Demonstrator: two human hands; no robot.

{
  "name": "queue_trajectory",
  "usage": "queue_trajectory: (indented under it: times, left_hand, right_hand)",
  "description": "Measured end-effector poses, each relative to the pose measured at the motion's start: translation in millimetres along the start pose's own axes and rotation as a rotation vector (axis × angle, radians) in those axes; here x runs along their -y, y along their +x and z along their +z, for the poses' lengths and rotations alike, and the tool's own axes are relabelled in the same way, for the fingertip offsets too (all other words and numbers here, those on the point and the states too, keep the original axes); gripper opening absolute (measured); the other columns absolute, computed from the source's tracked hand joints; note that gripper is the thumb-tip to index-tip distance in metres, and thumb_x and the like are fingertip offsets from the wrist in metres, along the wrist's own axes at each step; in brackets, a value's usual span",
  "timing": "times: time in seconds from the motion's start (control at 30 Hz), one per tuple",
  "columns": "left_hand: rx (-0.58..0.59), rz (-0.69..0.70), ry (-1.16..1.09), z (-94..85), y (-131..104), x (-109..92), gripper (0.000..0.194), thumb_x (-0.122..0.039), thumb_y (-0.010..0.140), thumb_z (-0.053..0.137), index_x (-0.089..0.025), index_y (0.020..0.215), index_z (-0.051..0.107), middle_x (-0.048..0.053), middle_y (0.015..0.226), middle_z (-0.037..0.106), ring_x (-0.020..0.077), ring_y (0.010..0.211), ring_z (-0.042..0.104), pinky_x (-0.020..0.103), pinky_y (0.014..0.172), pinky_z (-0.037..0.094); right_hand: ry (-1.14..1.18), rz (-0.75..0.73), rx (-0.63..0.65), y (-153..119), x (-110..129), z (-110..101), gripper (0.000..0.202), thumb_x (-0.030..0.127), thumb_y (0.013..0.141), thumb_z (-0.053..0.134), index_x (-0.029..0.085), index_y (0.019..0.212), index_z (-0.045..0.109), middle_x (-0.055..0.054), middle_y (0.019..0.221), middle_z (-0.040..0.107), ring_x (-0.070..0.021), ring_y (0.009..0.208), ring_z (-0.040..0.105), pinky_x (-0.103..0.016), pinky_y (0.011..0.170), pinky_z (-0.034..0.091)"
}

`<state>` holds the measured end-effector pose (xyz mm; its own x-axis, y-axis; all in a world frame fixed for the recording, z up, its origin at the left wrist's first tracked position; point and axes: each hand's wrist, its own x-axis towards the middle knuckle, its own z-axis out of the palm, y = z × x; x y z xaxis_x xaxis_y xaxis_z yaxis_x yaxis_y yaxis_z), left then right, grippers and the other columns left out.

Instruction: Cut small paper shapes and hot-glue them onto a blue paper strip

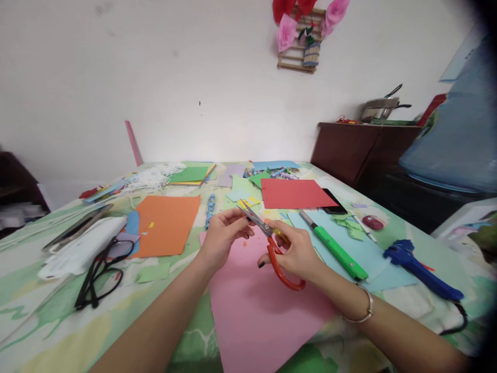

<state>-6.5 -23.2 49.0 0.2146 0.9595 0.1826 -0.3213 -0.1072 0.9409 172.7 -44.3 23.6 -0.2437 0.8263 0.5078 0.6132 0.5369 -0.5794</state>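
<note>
My right hand point(298, 251) holds red-handled scissors point(267, 229), their blades slightly apart and pointing up and to the left. A bit of yellow paper point(282, 235) shows by its fingers. Beside the blades, my left hand point(227, 233) has its fingers pinched together; whatever is between them is too small or hidden to make out. Both hands are above a pink sheet of paper point(256, 311). Tiny paper scraps lie on that sheet near the fingertips. To the right of my right hand, a green utility knife point(337, 251) rests on light blue paper point(382, 264).
Orange paper point(166, 223), black glasses point(101, 274) and a white power strip point(83, 246) lie left. Red paper point(297, 193) is ahead, partly over a black phone point(334, 202). A blue glue gun point(423, 269) lies right. White string point(153, 177) is heaped at back left.
</note>
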Motion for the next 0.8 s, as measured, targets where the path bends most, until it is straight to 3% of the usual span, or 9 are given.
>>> queue_trajectory:
  times: [0.8]
  left_hand:
    - [0.099, -0.045, 0.189, -17.4, 8.1, -9.8, 0.009, -0.013, 0.063, 0.063, -0.015, 0.07, 0.068, 0.002, 0.055, 0.063, 0.0103, 0.046, 0.053, 0.022, 0.046, 0.041]
  right_hand:
    - [-0.086, -0.062, 0.056, 0.2, -4.8, -7.4, 0.048, 0.048, 0.056, 0.076, 0.021, 0.093, 0.061, 0.004, 0.06, 0.04, -0.01, 0.051, 0.031, -0.023, 0.048, 0.027]
